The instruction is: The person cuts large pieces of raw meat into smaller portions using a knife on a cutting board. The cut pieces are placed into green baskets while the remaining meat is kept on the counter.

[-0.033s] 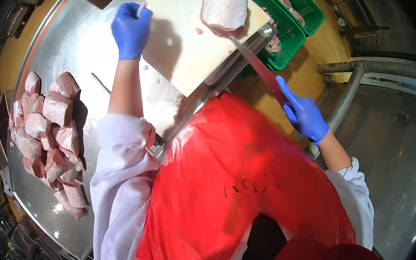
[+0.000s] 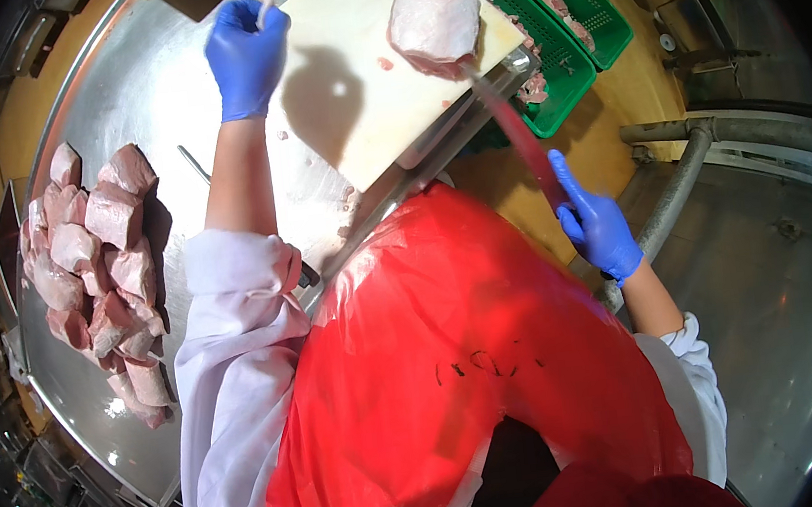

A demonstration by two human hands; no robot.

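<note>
My left hand [image 2: 246, 62], in a blue glove, is closed above the left side of the white cutting board. A thin pale strip of meat or fat [image 2: 264, 11] sticks up from its pinched fingers. My right hand [image 2: 601, 233], also blue-gloved, grips a long knife [image 2: 519, 135] off the board's right side, index finger stretched along it. The knife's handle is mostly covered by my hand, and its blade is blurred. The blade's tip reaches the lower edge of a rounded, pale-skinned piece of meat [image 2: 434, 24] on the cutting board [image 2: 355, 131]. A small red scrap [image 2: 385, 63] lies beside that piece.
Cut meat chunks [image 2: 95, 274] are heaped on the metal table [image 2: 166, 91] at left. Part of a thin metal rod [image 2: 192, 163] shows beside my left forearm. Green baskets [image 2: 571, 91] with meat pieces stand beyond the board's right edge. A metal pipe rail [image 2: 678, 188] runs at right.
My left hand has moved slightly left with the pale strip. The piece of meat has shifted a little to the left, and the knife has moved slightly with my right hand.
</note>
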